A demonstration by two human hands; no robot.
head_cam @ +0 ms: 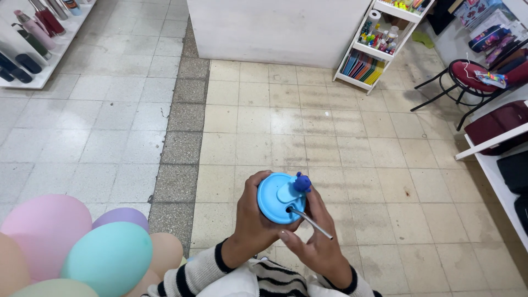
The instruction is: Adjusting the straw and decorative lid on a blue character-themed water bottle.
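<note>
My left hand (254, 220) wraps around a blue cup with a round blue lid (276, 199), seen from above. A small darker blue figure (302, 182) sits on the lid's far edge. A metal straw (311, 223) sticks out of the lid's hole and slants to the lower right. My right hand (316, 239) holds the cup's right side, with the thumb and fingers beside the straw. Both sleeves are white with black stripes.
Pastel balloons (82, 247) crowd the lower left. Bottles line a white shelf (33, 33) at top left. A white counter (275, 27) stands ahead, a small white rack of supplies (374, 49) to its right, a red chair (467, 77) and shelves with bags (500, 154) at right.
</note>
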